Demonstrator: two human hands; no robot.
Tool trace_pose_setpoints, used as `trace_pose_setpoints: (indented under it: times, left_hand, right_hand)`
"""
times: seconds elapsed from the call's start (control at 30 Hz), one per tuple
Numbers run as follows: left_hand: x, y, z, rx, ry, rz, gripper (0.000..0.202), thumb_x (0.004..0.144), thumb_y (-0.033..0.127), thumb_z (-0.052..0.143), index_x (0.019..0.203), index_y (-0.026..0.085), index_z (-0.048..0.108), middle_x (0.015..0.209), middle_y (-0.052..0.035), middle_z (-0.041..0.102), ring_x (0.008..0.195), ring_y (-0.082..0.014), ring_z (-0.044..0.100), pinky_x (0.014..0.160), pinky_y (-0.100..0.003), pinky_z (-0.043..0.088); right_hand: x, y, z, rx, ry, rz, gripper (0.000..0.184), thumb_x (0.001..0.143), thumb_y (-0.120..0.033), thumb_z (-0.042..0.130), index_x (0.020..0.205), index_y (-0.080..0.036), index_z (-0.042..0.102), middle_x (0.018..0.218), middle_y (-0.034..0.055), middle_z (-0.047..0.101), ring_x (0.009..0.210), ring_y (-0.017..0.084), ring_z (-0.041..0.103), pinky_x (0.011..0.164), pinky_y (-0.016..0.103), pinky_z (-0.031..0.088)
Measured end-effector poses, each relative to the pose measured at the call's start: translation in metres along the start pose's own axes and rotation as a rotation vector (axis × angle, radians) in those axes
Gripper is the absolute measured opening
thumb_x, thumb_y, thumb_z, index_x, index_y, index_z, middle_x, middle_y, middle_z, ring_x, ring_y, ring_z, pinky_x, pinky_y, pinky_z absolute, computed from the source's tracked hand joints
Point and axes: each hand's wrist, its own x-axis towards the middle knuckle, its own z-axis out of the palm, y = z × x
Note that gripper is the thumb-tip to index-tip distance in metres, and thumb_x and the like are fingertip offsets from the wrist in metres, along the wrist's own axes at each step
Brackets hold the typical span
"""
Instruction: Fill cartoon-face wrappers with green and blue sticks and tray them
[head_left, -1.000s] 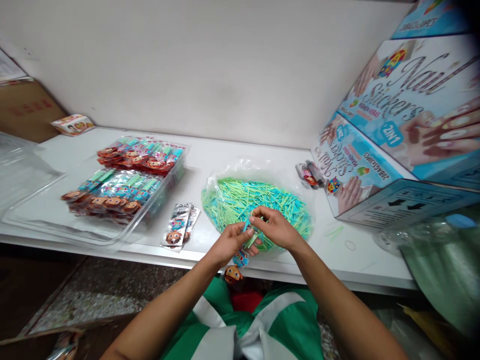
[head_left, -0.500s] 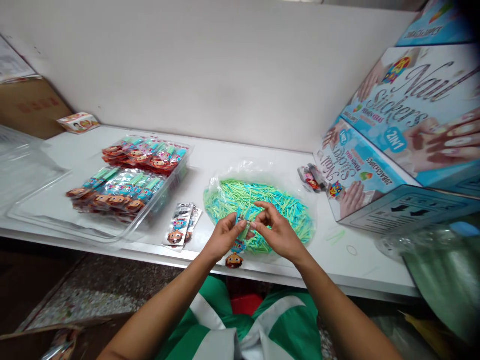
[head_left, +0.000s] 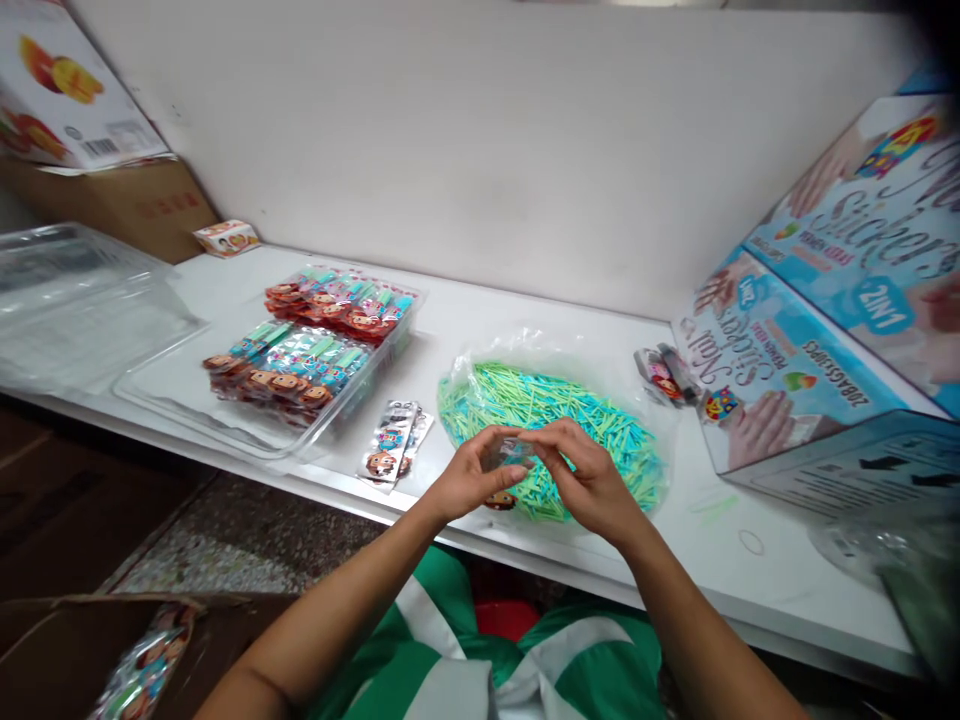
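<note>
My left hand and my right hand meet over the front of a clear bag of green and blue sticks on the white table. Both pinch one small clear packet with a cartoon face between fingertips. The packet is partly hidden by my fingers. Two loose packets lie on the table just left of my left hand.
A clear tray of filled packets stands at left, with a clear lid further left. Blue nail sticker boxes stand at right, small packets beside them. Cardboard boxes sit far left. An open carton is on the floor.
The camera has swung left and up. My hands have drawn closer together around the packet, which now sits higher between my fingers instead of hanging below my left hand.
</note>
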Motion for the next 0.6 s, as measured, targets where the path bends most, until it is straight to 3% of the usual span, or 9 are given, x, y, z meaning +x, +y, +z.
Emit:
trace_pose_setpoints:
  times: [0.2,0.33,0.47,0.6]
  left_hand:
    - [-0.007,-0.002,-0.011,0.053,0.083,-0.060,0.028,0.069,0.036,0.071,0.085,0.015,0.064,0.079,-0.0016,0.058,0.074,-0.0140,0.057,0.072,-0.028,0.047]
    - [-0.009,0.022,-0.031,0.081,0.184,0.023,0.032,0.068,0.032,0.072,0.093,0.015,0.063,0.084,-0.0036,0.063,0.076,-0.0150,0.059,0.071,-0.028,0.049]
    - [-0.008,0.066,-0.080,0.236,0.391,0.179,0.033,0.066,0.031,0.073,0.094,0.016,0.061,0.086,-0.0033,0.065,0.076,-0.0146,0.060,0.069,-0.026,0.049]
    - [-0.010,0.116,-0.159,0.542,0.651,0.333,0.041,0.060,0.031,0.076,0.095,0.015,0.060,0.081,-0.0014,0.063,0.071,-0.0125,0.058,0.068,-0.025,0.048]
  right_hand:
    - [0.004,-0.006,0.002,0.009,0.119,0.118,0.027,0.089,-0.028,0.047,0.115,-0.026,0.055,0.089,0.0034,0.056,0.085,0.016,0.054,0.079,0.031,0.044]
    - [0.006,-0.004,0.004,0.050,0.135,0.178,0.028,0.088,-0.030,0.050,0.115,-0.024,0.053,0.085,0.0025,0.054,0.081,0.015,0.055,0.077,0.030,0.045]
    - [0.006,0.000,0.005,0.050,0.168,0.236,0.027,0.087,-0.032,0.052,0.112,-0.024,0.055,0.084,0.0023,0.054,0.077,0.015,0.054,0.074,0.029,0.046]
    - [0.003,0.004,0.006,0.036,0.157,0.271,0.027,0.086,-0.034,0.052,0.111,-0.024,0.056,0.083,0.0019,0.056,0.074,0.014,0.055,0.071,0.028,0.046]
